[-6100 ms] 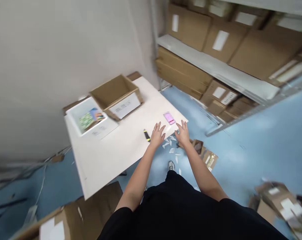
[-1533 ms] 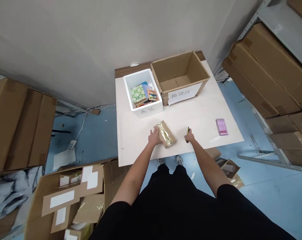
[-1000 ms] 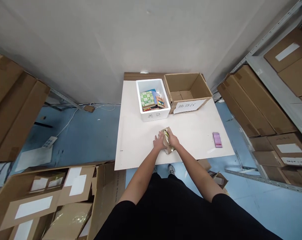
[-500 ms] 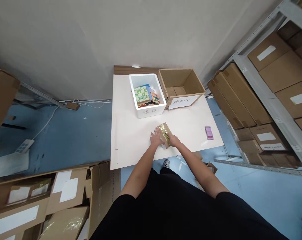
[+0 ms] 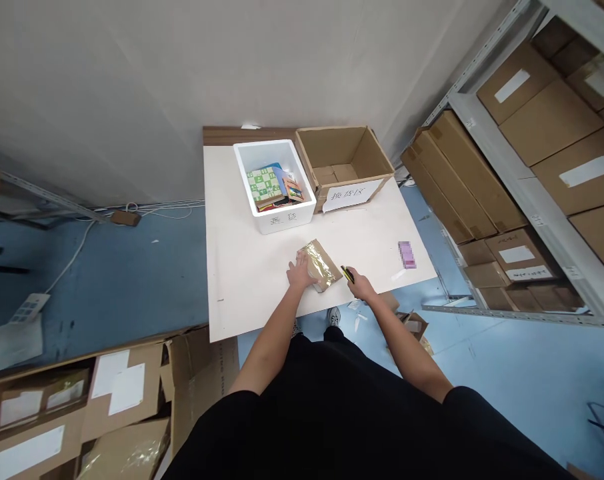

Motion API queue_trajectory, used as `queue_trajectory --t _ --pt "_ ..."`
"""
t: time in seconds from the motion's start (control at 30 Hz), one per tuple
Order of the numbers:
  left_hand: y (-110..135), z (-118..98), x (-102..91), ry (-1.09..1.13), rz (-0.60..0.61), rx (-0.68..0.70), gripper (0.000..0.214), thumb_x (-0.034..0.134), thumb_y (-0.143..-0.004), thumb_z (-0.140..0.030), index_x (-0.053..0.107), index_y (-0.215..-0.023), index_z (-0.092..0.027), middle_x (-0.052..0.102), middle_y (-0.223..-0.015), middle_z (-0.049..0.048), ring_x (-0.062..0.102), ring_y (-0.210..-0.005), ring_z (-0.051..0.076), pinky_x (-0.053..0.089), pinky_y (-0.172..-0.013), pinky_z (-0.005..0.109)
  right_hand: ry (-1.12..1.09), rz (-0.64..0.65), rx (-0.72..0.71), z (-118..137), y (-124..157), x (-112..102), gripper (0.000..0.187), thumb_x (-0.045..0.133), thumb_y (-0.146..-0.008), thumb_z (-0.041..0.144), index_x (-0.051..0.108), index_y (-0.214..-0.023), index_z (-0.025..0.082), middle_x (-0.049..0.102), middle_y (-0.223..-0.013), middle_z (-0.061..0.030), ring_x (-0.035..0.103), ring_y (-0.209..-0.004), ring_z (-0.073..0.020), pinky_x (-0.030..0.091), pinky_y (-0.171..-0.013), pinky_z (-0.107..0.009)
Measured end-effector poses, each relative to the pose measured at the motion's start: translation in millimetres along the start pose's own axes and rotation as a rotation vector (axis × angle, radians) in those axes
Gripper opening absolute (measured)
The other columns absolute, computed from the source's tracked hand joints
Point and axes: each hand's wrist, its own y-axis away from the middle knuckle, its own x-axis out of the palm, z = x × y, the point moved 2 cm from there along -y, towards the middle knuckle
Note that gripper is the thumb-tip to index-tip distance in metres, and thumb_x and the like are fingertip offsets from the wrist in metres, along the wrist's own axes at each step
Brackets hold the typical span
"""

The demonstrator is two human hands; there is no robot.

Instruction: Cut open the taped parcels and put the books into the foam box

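A small flat cardboard parcel [image 5: 323, 265] lies at the table's front, shiny clear tape across its top. My left hand [image 5: 300, 272] grips its left side, fingers over the edge and thumb at the near corner. In my right hand [image 5: 361, 285] is a black and yellow utility knife [image 5: 349, 274], pointing toward the parcel's right corner but apart from it. The fingers are closed around its handle.
Behind the parcel stand a white foam box [image 5: 286, 220] with several booklets and an open cardboard box [image 5: 355, 195] with a paper label. A blurred purple item [image 5: 407, 255] lies on the white table [image 5: 252, 293] at right. Shelves with cartons [image 5: 552, 120] rise at right.
My right hand has drawn the knife away from the parcel to the right. My left hand stays on the parcel, which now shows more of its taped top. The view has shifted slightly.
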Motion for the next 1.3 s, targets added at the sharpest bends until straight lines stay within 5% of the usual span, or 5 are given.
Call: queue_trajectory --t 0.2,0.43,0.77,1.03,1.3 --pt "33.4 -34.7 26.5 0.037 -0.111 -0.131 0.129 0.075 -0.075 -0.076 0.012 -0.174 -0.022 0.0 -0.182 0.0145 0.038 -0.148 0.045 0.047 -0.113 0.051 -0.12 -0.127 0.136 -17.2 -29.9 27.8 0.078 0.049 -0.106 0.052 0.019 -0.17 0.019 0.073 -0.132 -0.0166 0.075 -0.112 -0.0293 0.057 -0.095 -0.037" --pt "56.2 -54.5 49.9 -0.008 -0.168 -0.269 0.117 0.065 -0.086 -0.077 0.016 -0.173 -0.015 0.011 -0.178 0.0246 0.041 -0.147 0.045 0.049 -0.112 0.05 -0.222 -0.103 0.099 -19.6 -80.5 32.4 0.09 0.059 -0.099 0.049 0.016 -0.17 0.016 0.072 -0.136 -0.0167 0.071 -0.123 -0.0322 0.055 -0.101 -0.04" --pt "62.9 -54.3 53.6 -0.168 -0.249 -0.35 0.087 0.055 -0.097 -0.071 0.046 -0.16 -0.011 0.042 -0.164 0.0272 0.037 -0.15 0.042 0.047 -0.113 0.053 -0.331 -0.073 0.021 -22.6 -110.5 38.2 0.089 0.069 -0.094 0.044 0.027 -0.167 0.017 0.072 -0.136 -0.0147 0.07 -0.122 -0.0309 0.054 -0.101 -0.036" --pt "51.5 -39.7 41.4 -0.113 -0.201 -0.206 0.088 0.067 -0.09 -0.073 0.044 -0.16 -0.024 0.025 -0.177 0.0169 0.021 -0.163 0.036 0.043 -0.119 0.049 -0.371 -0.063 -0.058 -18.8 -111.8 26.0 0.09 0.076 -0.089 0.04 0.034 -0.166 0.02 0.072 -0.135 -0.012 0.07 -0.121 -0.0288 0.055 -0.099 -0.034" --pt "42.0 -40.2 40.9 -0.182 -0.152 -0.092 0.086 0.067 -0.095 -0.061 0.037 -0.168 -0.027 0.021 -0.179 0.0128 0.013 -0.165 0.04 0.029 -0.128 0.055 -0.502 -0.01 -0.022 -38.9 -74.4 11.3 0.067 0.044 -0.108 0.036 0.028 -0.171 0.022 0.077 -0.095 -0.0044 0.07 -0.058 -0.0174 0.059 -0.066 -0.029"
